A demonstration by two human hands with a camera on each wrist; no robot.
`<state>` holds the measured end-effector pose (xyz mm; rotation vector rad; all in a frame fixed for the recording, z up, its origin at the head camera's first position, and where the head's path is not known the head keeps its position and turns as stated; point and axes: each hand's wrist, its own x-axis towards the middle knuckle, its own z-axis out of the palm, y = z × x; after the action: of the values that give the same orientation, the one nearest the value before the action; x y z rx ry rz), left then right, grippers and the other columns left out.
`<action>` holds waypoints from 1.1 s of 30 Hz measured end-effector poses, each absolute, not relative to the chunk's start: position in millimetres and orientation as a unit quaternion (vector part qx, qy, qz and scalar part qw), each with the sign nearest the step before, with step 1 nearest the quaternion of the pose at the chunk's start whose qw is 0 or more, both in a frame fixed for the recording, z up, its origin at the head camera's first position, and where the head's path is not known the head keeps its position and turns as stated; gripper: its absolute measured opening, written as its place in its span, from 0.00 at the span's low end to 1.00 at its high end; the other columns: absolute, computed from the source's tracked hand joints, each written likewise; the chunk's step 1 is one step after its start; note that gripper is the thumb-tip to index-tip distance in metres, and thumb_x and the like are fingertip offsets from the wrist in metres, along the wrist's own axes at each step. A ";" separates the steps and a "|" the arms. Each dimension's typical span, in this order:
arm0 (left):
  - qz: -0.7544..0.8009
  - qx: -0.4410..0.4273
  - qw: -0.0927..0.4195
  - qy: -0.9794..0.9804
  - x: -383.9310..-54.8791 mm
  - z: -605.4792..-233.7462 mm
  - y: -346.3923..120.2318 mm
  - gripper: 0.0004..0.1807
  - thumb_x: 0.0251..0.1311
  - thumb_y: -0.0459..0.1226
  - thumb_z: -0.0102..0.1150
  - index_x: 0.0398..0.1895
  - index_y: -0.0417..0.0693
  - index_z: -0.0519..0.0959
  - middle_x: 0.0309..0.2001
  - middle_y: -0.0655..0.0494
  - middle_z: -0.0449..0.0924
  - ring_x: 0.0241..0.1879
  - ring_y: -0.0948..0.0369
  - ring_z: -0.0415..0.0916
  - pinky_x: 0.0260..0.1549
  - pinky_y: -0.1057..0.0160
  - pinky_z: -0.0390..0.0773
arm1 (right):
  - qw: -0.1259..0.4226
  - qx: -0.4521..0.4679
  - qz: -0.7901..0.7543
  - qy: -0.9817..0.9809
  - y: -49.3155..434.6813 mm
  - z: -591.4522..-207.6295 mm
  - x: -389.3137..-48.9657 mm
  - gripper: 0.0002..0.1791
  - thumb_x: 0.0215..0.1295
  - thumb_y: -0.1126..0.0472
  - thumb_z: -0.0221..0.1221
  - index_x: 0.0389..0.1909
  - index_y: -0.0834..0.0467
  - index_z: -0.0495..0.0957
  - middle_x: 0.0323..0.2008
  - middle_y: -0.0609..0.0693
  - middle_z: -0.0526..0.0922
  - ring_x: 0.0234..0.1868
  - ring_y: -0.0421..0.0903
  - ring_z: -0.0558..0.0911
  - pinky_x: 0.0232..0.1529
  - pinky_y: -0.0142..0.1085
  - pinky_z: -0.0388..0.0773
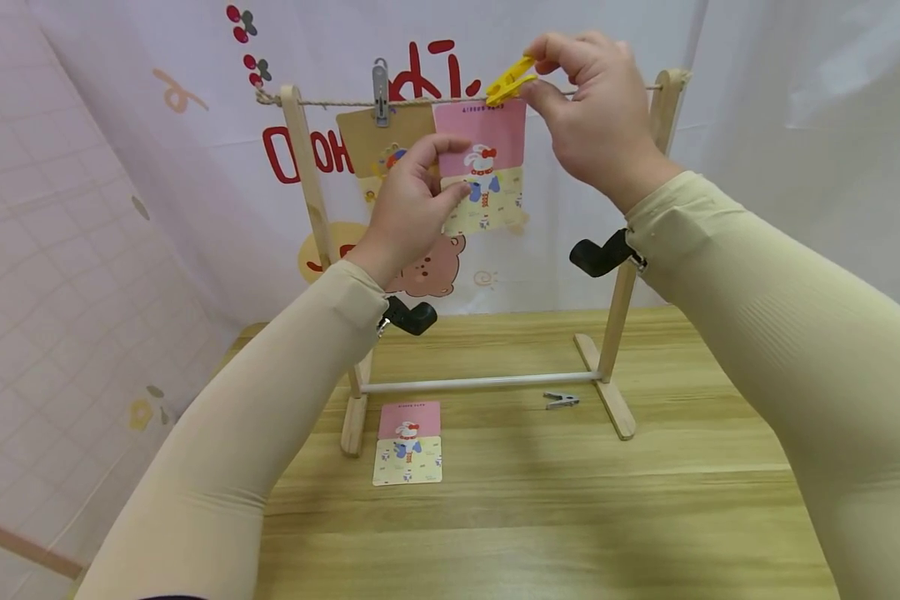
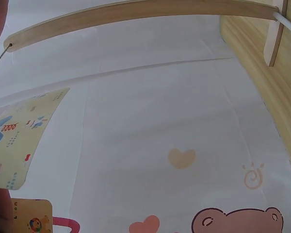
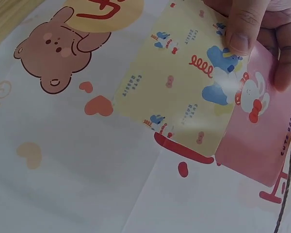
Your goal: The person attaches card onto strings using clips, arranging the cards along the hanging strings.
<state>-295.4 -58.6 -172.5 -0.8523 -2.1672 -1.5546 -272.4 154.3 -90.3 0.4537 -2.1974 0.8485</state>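
Observation:
My left hand [image 1: 418, 196] pinches the left edge of a pink and yellow rabbit card [image 1: 495, 137] held up against the rope [image 1: 450, 101]. In the right wrist view, the thumb lies across the front of that card [image 3: 184, 82]. Above, my right hand [image 1: 596, 108] squeezes the handles of a yellow clothespin [image 1: 506, 86], its nose at the card's top edge and the rope. To the left, a brown and yellow card [image 1: 360, 137] hangs from the rope by a grey clothespin [image 1: 381, 93], partly hidden behind my left hand.
The rope spans two posts of a wooden stand [image 1: 303, 158] with a white crossbar [image 1: 480, 384]. On the wooden table [image 1: 525, 517] lie a second rabbit card [image 1: 408, 443] and a grey clothespin [image 1: 561, 400]. A printed white cloth [image 1: 795, 167] hangs behind.

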 end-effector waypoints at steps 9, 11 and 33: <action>-0.544 -0.293 0.177 -0.766 -297.9 -171.8 -53.3 0.23 0.74 0.32 0.60 0.69 0.55 0.75 0.57 0.55 0.81 0.33 0.58 0.77 0.29 0.67 0.75 | 0.371 0.192 0.302 -0.857 152.6 -86.8 -277.2 0.13 0.78 0.54 0.60 0.56 0.49 0.87 0.48 0.34 0.76 0.56 0.31 0.61 0.55 0.33 0.59; -0.542 -0.294 0.180 -0.767 -299.7 -172.6 -52.7 0.23 0.74 0.32 0.61 0.69 0.56 0.75 0.55 0.55 0.82 0.31 0.58 0.74 0.28 0.67 0.72 | 0.367 0.191 0.301 -0.859 153.1 -86.0 -277.8 0.13 0.78 0.54 0.60 0.56 0.49 0.87 0.47 0.32 0.74 0.58 0.32 0.62 0.57 0.33 0.59; -0.509 -0.298 0.223 -0.776 -310.4 -179.9 -55.4 0.21 0.74 0.33 0.60 0.67 0.54 0.76 0.60 0.58 0.81 0.40 0.60 0.79 0.39 0.68 0.80 | 0.335 0.191 0.268 -0.883 147.4 -83.5 -276.1 0.15 0.80 0.56 0.57 0.60 0.51 0.85 0.60 0.50 0.78 0.75 0.47 0.61 0.74 0.37 0.58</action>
<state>-310.4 -55.4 -179.9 -0.8241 -2.1432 -1.4060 -276.1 147.4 -83.5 0.4975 -2.3031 0.6995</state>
